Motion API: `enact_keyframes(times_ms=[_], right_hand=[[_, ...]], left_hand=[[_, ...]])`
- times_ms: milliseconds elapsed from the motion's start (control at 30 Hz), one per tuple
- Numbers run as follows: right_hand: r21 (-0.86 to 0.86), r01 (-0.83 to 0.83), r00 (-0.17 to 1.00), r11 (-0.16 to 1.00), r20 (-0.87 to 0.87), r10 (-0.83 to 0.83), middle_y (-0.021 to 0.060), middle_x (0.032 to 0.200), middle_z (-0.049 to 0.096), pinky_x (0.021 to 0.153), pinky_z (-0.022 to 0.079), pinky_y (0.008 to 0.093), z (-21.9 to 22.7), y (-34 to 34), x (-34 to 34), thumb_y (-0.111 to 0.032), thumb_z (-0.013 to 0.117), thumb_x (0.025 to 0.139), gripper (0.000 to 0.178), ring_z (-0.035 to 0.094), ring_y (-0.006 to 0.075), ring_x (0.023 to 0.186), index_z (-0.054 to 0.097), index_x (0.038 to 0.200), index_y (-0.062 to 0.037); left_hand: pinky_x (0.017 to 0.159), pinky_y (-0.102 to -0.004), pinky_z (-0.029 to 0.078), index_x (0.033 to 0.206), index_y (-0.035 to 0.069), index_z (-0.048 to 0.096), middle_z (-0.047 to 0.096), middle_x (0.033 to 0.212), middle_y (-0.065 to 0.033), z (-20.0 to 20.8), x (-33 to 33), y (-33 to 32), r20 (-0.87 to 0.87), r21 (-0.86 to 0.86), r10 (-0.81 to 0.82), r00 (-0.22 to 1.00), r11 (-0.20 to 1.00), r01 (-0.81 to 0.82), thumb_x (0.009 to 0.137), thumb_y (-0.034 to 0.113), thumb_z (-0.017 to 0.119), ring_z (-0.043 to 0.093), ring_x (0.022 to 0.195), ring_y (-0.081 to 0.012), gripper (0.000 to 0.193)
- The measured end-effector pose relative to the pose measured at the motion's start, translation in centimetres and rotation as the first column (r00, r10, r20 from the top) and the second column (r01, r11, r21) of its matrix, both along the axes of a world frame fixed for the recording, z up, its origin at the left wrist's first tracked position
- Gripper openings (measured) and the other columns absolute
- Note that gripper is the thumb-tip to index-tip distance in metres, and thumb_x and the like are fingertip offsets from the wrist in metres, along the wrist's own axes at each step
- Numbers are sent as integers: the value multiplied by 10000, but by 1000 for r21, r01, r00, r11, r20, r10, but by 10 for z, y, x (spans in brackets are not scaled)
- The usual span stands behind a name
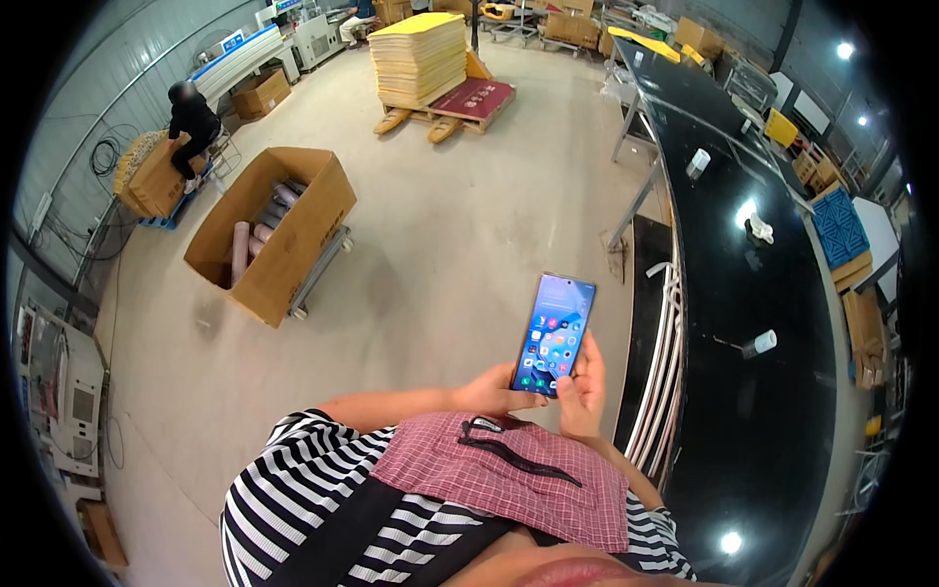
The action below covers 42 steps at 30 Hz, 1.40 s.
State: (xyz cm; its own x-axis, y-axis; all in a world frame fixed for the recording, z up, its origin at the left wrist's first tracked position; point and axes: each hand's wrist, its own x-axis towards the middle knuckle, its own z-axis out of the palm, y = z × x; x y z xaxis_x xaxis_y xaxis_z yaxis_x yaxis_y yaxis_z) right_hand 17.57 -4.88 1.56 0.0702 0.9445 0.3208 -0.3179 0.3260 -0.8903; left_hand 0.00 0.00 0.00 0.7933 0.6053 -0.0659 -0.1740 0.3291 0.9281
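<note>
A phone (548,318) is gripped by the left hand (492,389) and right hand (583,388); icons (558,340) are displayed; the red board (494,94) is printed with pale characters.

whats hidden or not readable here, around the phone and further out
Head view:
- phone: back faces away; icon labels too small.
- left hand: most fingers hidden behind the phone.
- cardboard box: floor hidden by tubes and its near wall.
- black table: near end cut off by the lower edge.
</note>
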Motion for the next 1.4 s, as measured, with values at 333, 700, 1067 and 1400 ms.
enact_keyframes(times_ms=[333,700,1067,1400], right_hand=[[-428,-21,998,904,43,44,62,1129,735,939,539,321,-15,72,-15,25,683,946,288,680,154,1012,686,1233,-1],[-446,-494,-204,746,894,399,161,1030,732,843,557,461,-9,262,-47,-344,574,977,283,702,353,1003,703,1083,-116],[-407,-681,-266,609,912,312,158,982,729,798,547,487,-21,517,-49,-366,564,1015,310,693,369,923,683,1065,-84],[-427,-393,587,815,565,579,76,1012,735,816,544,319,-166,767,-125,-188,649,1000,235,685,158,933,702,1158,-22]], left_hand=[[876,-377,522,1283,61,644,719,1091,-144,-89,-89,113,-604,220,-263,752,852,475,885,154,769,671,1007,-257,427],[763,-453,529,1126,119,679,733,932,-136,-10,-96,290,-724,586,166,670,661,469,825,211,686,697,869,-334,315],[781,-466,532,1005,96,717,731,954,-167,-7,-96,441,-756,528,296,584,803,277,934,389,663,690,909,-376,307],[884,-414,528,1115,52,713,733,1062,-172,-51,-193,595,-688,244,213,693,968,-55,938,252,669,692,1017,-306,270]])
